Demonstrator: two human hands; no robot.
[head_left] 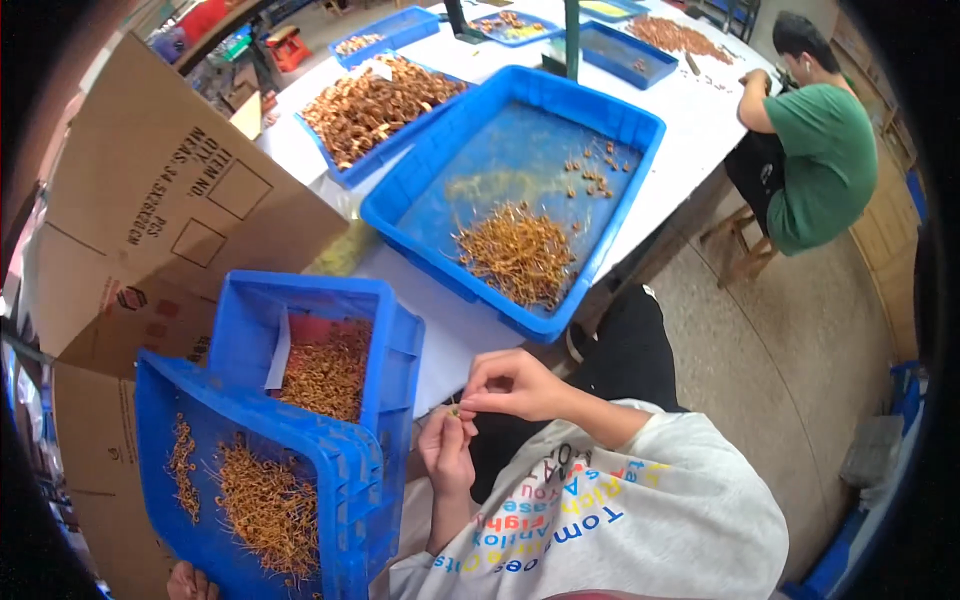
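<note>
In front of my chest, my left hand (447,448) and my right hand (515,386) meet fingertip to fingertip. Both are closed in a pinch around a small thin piece (455,411), mostly covered by the fingers; its kind is too small to make out. Left of them, a blue bin (402,375) holds many small golden-brown parts (330,375) and a white slip (280,350). A tilted blue tray (345,490) overlaps this bin, with thin-legged golden parts (268,505) heaped inside. Fingers (190,582) of another hand touch its lower left edge.
Ahead, a large blue tray (645,150) on the white table (690,130) carries a golden heap (515,255). Behind it stands a tray of coppery pieces (375,105). Cardboard boxes (150,190) rise at left. A person in green (825,150) sits at far right on a wooden stool (745,245).
</note>
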